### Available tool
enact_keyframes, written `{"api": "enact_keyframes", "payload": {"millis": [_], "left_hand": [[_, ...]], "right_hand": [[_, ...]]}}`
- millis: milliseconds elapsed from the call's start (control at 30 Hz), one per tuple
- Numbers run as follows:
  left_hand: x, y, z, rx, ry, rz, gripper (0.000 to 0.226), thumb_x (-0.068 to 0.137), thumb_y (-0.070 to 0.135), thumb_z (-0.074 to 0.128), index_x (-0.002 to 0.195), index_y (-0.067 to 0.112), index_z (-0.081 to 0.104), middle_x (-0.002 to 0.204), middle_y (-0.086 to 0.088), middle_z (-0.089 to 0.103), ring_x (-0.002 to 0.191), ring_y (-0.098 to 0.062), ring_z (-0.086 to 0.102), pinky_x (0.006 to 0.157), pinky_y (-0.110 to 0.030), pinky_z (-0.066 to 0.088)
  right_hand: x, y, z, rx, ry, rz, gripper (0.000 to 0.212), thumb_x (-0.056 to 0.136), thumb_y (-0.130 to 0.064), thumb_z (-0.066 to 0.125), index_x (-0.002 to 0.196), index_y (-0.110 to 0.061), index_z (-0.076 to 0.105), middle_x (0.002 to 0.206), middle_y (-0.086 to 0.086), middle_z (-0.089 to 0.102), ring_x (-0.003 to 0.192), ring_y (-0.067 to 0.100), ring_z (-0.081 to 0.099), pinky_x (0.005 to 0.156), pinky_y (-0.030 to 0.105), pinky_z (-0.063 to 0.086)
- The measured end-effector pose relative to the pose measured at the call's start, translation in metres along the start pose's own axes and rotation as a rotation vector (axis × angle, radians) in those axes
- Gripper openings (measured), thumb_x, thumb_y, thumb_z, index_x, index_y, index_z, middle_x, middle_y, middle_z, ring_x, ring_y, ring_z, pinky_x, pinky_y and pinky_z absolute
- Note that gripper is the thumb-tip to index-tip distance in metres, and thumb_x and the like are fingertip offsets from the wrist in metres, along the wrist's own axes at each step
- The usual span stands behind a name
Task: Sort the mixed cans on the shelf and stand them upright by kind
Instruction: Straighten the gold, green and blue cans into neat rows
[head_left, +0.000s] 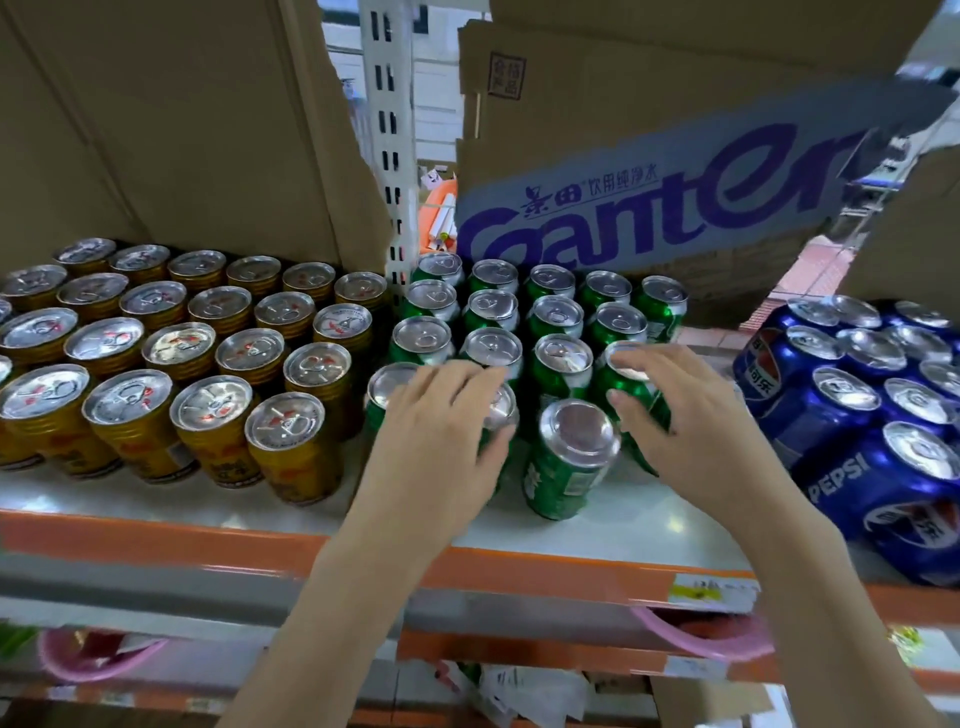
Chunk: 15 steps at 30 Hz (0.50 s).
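White shelf board with an orange front lip, cardboard boxes stacked behind. From my feed: gold cans upright in rows at left, green cans in the middle, blue Pepsi cans at right, some of them leaning. Left hand lies over the front-left green cans, fingers spread and nearly straight, touching the tops. Right hand is on the green can at the block's right side, fingers loosely curved; I cannot tell if it grips. One green can stands between both hands, bottom end up.
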<state>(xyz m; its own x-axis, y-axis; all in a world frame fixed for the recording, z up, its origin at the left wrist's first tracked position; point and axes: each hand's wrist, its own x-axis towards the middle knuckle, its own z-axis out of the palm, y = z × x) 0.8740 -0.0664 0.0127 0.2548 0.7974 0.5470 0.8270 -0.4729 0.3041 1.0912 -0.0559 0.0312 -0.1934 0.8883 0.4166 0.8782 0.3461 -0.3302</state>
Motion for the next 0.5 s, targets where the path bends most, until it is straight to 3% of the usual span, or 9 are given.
{"api": "enact_keyframes", "payload": {"millis": [67,133,233,333,400,500], "left_hand": [[-0.002,0.026,0.018,-0.062,0.02,0.025,0.038,0.081,0.03,0.053,0.113,0.01,0.059,0.1,-0.004,0.062,0.089,-0.023,0.06,0.081,-0.03,0.048],[-0.01,0.05,0.037,-0.165,0.054,-0.041,0.035,0.08,0.027,0.061,0.11,0.011,0.053,0.098,-0.005,0.059,0.084,-0.022,0.06,0.075,-0.026,0.046],[-0.022,0.066,0.059,-0.202,0.07,-0.185,0.062,0.07,0.022,0.08,0.119,0.006,0.044,0.11,-0.014,0.054,0.099,-0.026,0.056,0.084,-0.03,0.048],[-0.028,0.067,0.073,-0.156,0.045,-0.308,0.089,0.066,0.027,0.082,0.136,-0.003,0.036,0.124,-0.023,0.051,0.111,-0.037,0.055,0.088,-0.039,0.048],[-0.032,0.07,0.08,-0.163,0.026,-0.359,0.096,0.069,0.033,0.079,0.142,-0.003,0.028,0.129,-0.024,0.049,0.115,-0.038,0.053,0.087,-0.039,0.048],[-0.036,0.083,0.09,-0.235,-0.026,-0.483,0.099,0.072,0.034,0.077,0.145,-0.003,0.021,0.139,-0.024,0.039,0.128,-0.037,0.041,0.1,-0.037,0.036]], "right_hand": [[-0.011,0.019,-0.003,-0.04,0.098,0.041,0.032,0.087,-0.014,0.062,0.118,-0.006,0.061,0.117,0.009,0.059,0.105,0.025,0.056,0.087,0.027,0.041],[-0.023,0.035,-0.003,-0.041,0.172,0.097,0.036,0.083,-0.01,0.065,0.118,-0.004,0.059,0.118,0.011,0.056,0.107,0.029,0.054,0.089,0.035,0.045],[-0.038,0.054,0.001,-0.037,0.193,0.137,0.055,0.078,-0.008,0.071,0.128,-0.004,0.051,0.128,0.013,0.048,0.119,0.029,0.044,0.099,0.033,0.037],[-0.046,0.066,0.005,0.067,0.116,0.238,0.077,0.076,-0.011,0.074,0.141,-0.011,0.033,0.141,0.012,0.036,0.13,0.025,0.033,0.103,0.024,0.025],[-0.048,0.072,0.01,0.119,0.082,0.268,0.088,0.077,-0.015,0.074,0.147,-0.012,0.021,0.145,0.011,0.028,0.133,0.022,0.029,0.1,0.016,0.019],[-0.045,0.08,0.014,0.166,0.076,0.257,0.092,0.08,-0.02,0.073,0.149,-0.012,0.012,0.146,0.012,0.025,0.131,0.018,0.026,0.094,0.007,0.015]]}}
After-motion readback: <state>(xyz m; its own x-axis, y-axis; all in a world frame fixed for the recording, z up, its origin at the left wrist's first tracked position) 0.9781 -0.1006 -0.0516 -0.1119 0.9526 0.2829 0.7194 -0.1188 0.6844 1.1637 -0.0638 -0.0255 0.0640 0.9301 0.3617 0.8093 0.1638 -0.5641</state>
